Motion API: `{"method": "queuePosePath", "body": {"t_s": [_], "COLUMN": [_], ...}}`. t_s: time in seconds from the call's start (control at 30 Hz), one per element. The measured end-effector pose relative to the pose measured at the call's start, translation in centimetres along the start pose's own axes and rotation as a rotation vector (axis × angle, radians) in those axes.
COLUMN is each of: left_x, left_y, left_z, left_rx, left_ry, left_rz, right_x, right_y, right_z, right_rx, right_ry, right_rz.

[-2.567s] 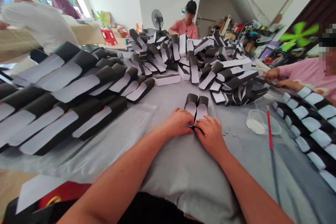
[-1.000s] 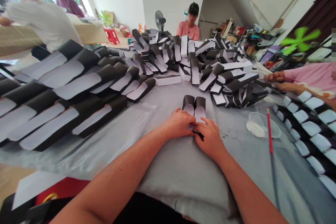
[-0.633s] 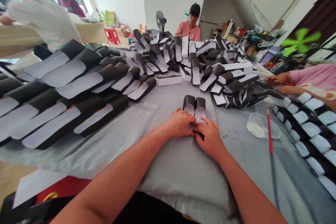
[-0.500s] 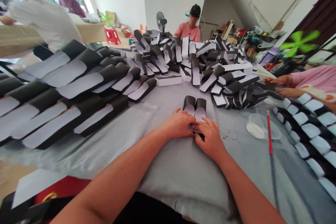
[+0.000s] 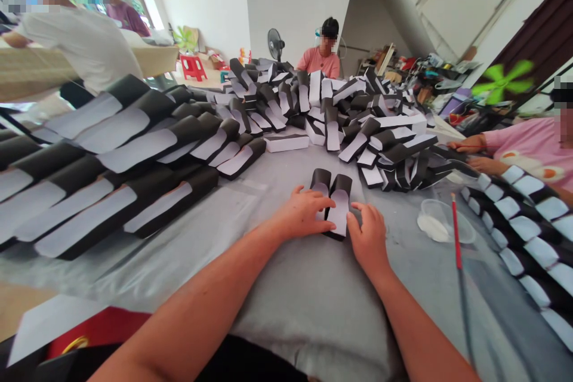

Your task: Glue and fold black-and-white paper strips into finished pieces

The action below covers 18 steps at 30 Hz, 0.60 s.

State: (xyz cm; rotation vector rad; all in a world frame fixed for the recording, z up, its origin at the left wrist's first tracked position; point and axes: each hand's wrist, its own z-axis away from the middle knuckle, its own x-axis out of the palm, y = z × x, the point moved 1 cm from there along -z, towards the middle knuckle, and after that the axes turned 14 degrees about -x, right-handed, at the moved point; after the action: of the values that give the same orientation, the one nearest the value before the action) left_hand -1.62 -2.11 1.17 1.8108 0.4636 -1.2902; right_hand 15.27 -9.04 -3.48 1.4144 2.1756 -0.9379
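Observation:
Two black-and-white folded card pieces (image 5: 339,208) lie side by side on the grey cloth (image 5: 313,304) in front of me. My left hand (image 5: 307,213) lies flat over the near end of the left piece, with its thumb tip on the right piece. My right hand (image 5: 369,240) rests on the cloth just to the right of the pieces. Its fingers are apart and its thumb is against the right piece's edge. Neither hand grips anything.
Rows of the same folded pieces (image 5: 116,155) fill the left side, a heap (image 5: 340,113) covers the far centre, and a row (image 5: 523,227) runs along the right. A clear bowl of white paste (image 5: 436,228) and a red-handled brush (image 5: 455,239) sit at the right. Other people sit around the table.
My right hand has slid off the pieces to their right side and spread its fingers. My left hand stays pressed on them. The right piece's white face now shows in full.

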Motion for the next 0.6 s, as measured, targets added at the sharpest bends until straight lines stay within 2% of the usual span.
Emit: {"method": "queuePosePath", "body": {"t_s": [0.13, 0.27, 0.43, 0.6], "left_x": [0.4, 1.0, 1.0, 1.0], "left_y": [-0.5, -0.4, 0.3, 0.3], "left_z": [-0.8, -1.5, -1.5, -1.4], "left_rx": [-0.091, -0.094, -0.084, -0.099], "left_ry": [0.118, 0.178, 0.132, 0.116], "left_rz": [0.014, -0.031, -0.085, -0.043], "right_x": [0.1, 0.2, 0.2, 0.1], "right_y": [0.1, 0.0, -0.1, -0.2], "right_z": [-0.2, -0.3, -0.3, -0.5], "right_rx": [0.109, 0.149, 0.159, 0.168], "right_ry": [-0.071, -0.087, -0.112, -0.123], "right_rz": [-0.047, -0.084, -0.105, -0.11]}}
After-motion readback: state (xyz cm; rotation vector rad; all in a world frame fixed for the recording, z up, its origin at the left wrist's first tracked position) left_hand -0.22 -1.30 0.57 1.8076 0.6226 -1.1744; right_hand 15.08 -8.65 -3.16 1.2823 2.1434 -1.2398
